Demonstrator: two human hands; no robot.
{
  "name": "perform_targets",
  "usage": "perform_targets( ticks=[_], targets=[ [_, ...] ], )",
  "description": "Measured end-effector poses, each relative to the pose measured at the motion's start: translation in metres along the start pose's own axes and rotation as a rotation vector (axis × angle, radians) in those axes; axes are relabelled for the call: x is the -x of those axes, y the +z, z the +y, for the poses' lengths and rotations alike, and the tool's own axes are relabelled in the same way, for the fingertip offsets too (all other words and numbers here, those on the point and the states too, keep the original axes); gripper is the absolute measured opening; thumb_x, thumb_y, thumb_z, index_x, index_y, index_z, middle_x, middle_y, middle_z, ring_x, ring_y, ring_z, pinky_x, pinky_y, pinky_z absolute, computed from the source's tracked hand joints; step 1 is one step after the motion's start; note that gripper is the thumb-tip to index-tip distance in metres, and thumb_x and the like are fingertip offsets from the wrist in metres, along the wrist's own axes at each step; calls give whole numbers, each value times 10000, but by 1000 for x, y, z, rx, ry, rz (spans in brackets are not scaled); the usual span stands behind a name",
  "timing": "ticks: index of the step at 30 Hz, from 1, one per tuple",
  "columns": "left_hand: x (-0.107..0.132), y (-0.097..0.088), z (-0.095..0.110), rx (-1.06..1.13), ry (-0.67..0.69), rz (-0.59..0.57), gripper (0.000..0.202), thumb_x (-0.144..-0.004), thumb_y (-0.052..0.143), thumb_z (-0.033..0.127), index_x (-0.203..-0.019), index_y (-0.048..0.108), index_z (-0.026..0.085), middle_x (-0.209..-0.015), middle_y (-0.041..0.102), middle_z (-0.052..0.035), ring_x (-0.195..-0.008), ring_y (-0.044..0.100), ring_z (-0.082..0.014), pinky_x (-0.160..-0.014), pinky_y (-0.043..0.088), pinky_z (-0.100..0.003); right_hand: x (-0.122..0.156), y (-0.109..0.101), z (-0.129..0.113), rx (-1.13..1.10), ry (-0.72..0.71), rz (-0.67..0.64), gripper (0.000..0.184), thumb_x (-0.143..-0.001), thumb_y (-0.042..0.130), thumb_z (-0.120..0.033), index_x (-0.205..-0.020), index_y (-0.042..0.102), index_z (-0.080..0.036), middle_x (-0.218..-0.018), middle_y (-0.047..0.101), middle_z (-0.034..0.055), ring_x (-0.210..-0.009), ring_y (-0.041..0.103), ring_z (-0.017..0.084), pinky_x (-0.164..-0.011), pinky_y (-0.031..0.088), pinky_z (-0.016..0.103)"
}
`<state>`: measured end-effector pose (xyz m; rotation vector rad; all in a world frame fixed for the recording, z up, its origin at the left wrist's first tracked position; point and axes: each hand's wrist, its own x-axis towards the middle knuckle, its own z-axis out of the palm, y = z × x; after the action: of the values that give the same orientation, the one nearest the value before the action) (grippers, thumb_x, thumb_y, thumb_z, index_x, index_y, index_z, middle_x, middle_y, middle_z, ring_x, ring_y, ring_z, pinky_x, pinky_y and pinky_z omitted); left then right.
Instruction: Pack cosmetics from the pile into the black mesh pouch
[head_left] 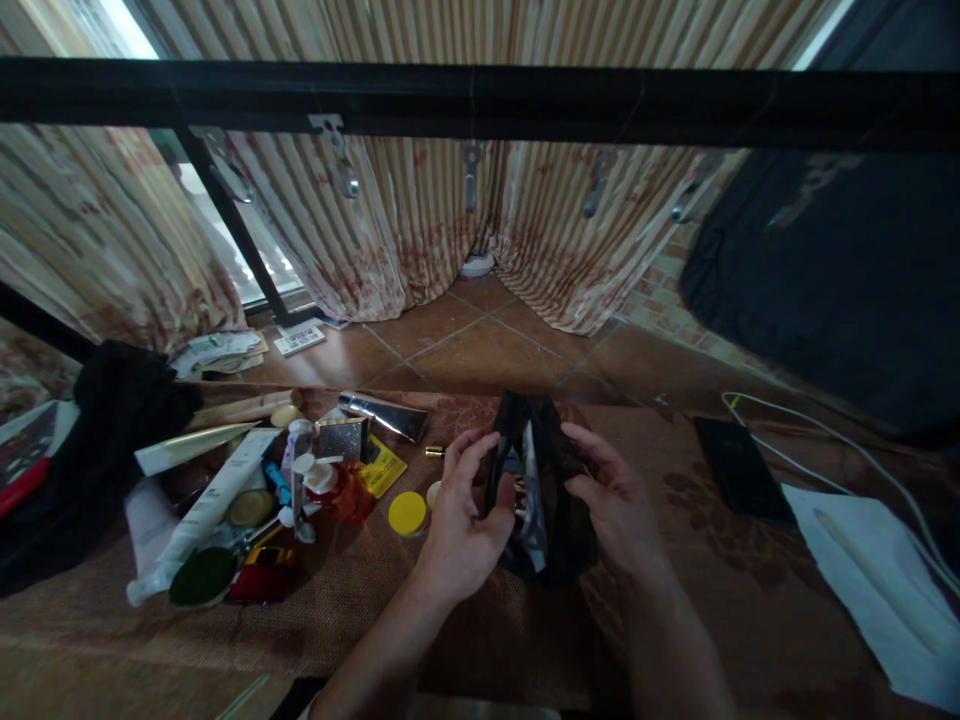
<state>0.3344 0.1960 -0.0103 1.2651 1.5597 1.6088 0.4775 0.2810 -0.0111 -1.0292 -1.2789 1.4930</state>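
A small black pouch (pixel 559 500) lies on the brown cloth, its mouth spread apart between my hands. My left hand (pixel 469 510) pinches the pouch's left rim, thumb at the opening. On the other side my right hand (pixel 619 490) grips the right rim between thumb and fingers. Inside the opening show a pale lining and some small items I cannot make out. Just left of my left hand sit a yellow round lid (pixel 407 513) and a small gold-and-black cylinder (pixel 435 452).
A heap of tubes and bottles, with a white tube (pixel 225 490) and a dark squeeze tube (pixel 384 414), covers the left side. Black fabric (pixel 112 440) lies beyond it. At right are a phone (pixel 739 468), a white cable (pixel 817 475) and white paper (pixel 870 570).
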Motion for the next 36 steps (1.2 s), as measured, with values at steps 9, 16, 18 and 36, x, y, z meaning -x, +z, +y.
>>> perform_targets(
  ticks=[9,16,18,36],
  targets=[
    [0,0,0,6,-13,-13,552,-729,540,99,-1256,545,266,-1411,398,-73,-1236,513,-243,-1040,441,-437,-2,-2,4,5,-5,6,533,-611,605,-143,-1132,665,-238,-1188,682,36,-988,633,204,-764,486,285],
    [2,1,-3,13,-8,7,545,-743,559,100,-1259,542,275,-1402,401,-68,-1158,551,-211,-1018,460,-412,-1,1,1,1,28,15,546,-602,596,-158,-1139,661,-234,-1188,684,39,-935,641,202,-707,490,274],
    [2,1,-4,12,-9,1,542,-751,577,113,-1266,538,277,-1403,398,-67,-1139,560,-207,-1006,468,-409,-1,3,0,-17,36,26,546,-590,594,-153,-1124,667,-237,-1191,685,34,-918,649,201,-685,493,268],
    [1,0,-7,-10,0,-13,549,-749,583,111,-1270,531,275,-1389,412,-61,-1077,607,-192,-955,501,-374,-4,3,1,11,-16,25,525,-576,584,-160,-1086,677,-242,-1112,705,24,-997,631,225,-849,477,351]
  ],
)
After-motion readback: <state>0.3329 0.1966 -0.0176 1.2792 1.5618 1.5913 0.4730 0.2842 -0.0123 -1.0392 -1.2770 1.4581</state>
